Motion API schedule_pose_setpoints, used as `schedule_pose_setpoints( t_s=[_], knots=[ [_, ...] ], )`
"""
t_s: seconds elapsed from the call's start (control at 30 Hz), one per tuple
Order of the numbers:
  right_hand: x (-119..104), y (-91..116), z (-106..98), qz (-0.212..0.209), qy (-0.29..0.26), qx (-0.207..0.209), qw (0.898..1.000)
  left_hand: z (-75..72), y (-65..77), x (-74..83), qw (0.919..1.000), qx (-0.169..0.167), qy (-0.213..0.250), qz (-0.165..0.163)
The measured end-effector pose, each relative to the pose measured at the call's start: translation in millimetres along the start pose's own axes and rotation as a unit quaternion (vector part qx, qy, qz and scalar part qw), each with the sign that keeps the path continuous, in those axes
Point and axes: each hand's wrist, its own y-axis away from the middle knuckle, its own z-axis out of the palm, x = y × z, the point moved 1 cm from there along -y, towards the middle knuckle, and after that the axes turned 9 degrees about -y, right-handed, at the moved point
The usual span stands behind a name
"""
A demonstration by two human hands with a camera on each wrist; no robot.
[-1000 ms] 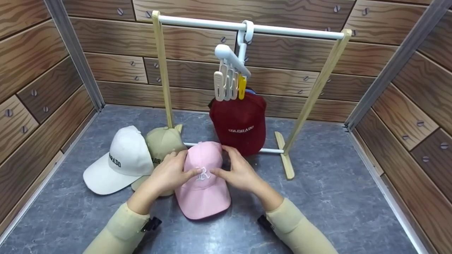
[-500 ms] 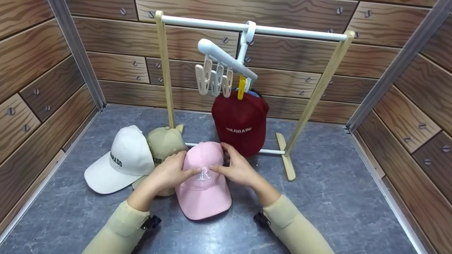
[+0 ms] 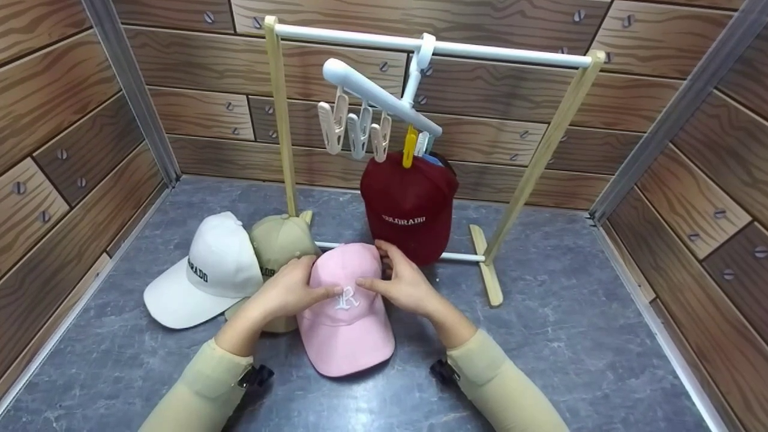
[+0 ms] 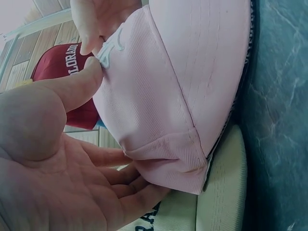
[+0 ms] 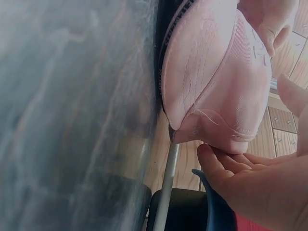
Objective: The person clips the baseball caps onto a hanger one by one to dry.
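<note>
A pink baseball cap (image 3: 345, 342) with a white letter R on its front is between both hands in the head view, brim toward the person. The left hand (image 3: 292, 289) grips its left side, thumb on the front panel beside the letter. On the opposite side the right hand (image 3: 403, 285) holds it, thumb near the letter and fingers around the side. The left wrist view shows the left fingers (image 4: 144, 197) against the cap's lower side, over the tan cap. In the right wrist view the right fingers (image 5: 226, 163) support the pink cap's edge.
A white cap (image 3: 219, 258) and a tan cap (image 3: 282, 234) stand on the left. Behind, a rack with a white top bar (image 3: 510, 54) carries a white hanger (image 3: 378, 99) with several clothespins (image 3: 359, 132). A dark red cap (image 3: 408, 204) hangs there below a yellow clothespin (image 3: 410, 147).
The hanger has swung round, its near end moving left so the clothespins spread apart in view. Both hands stay on the pink cap with only slight movement.
</note>
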Motion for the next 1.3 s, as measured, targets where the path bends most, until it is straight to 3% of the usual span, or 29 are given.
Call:
schedule_pose_setpoints(
  t_s=[0.23,0.47,0.57,0.83,1.07,1.3],
  knots=[
    [1.7,0.2,-1.0,-0.005,0.02,0.01,1.0,4.4,-4.6,-8.5,0.9997,0.002,0.022,0.014],
    [1.1,-0.3,-2.7,-0.012,0.073,0.004,0.997,29.8,-25.1,-45.4,0.9991,-0.02,0.036,-0.001],
    [0.5,-0.8,-3.3,-0.013,0.086,0.0,0.996,34.3,-28.0,-52.6,0.9987,-0.019,0.046,-0.011],
    [1.2,-0.8,-2.7,0.014,0.028,-0.001,1.0,37.2,-34.1,-62.3,0.995,-0.017,0.098,-0.006],
    [0.9,-0.7,-4.6,0.008,-0.006,-0.004,1.0,35.7,-35.2,-60.1,0.9915,-0.006,0.13,-0.001],
    [1.4,0.8,-8.1,0.01,-0.038,-0.015,0.999,13.6,-14.5,-25.5,0.9867,0.009,0.161,0.025]
  ],
)
